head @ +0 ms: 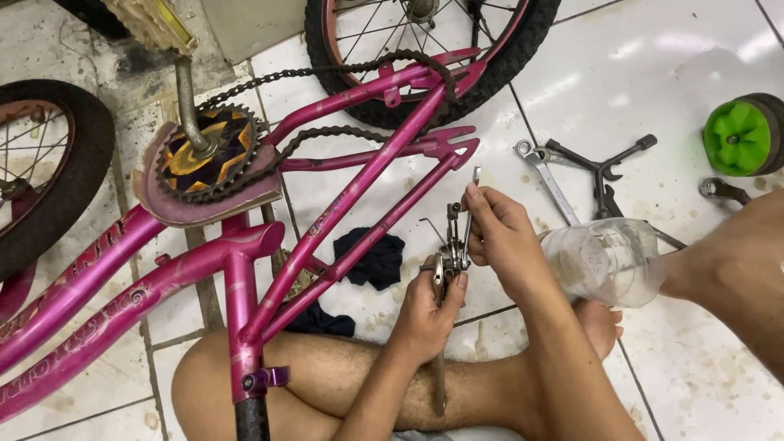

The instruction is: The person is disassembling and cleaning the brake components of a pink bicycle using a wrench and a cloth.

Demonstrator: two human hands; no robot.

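Observation:
My left hand [426,314] grips the lower part of a small metal brake caliper [451,245] held above my crossed legs. My right hand [500,233] pinches a thin metal key or rod [473,189] against the caliper's top. A pink bicycle frame [245,269] lies on the tiled floor to the left, with its rusty chain [343,69] hanging loose over the rear stays and a chainring [208,155] on the crank.
A detached spoked wheel [425,49] lies at the top, another wheel [49,171] at the left edge. Wrenches, including a three-way one [600,167], sit on the tiles to the right, near a green plastic wheel [739,135]. A clear plastic bottle [604,261] rests by my foot. Dark rag [371,255] under the frame.

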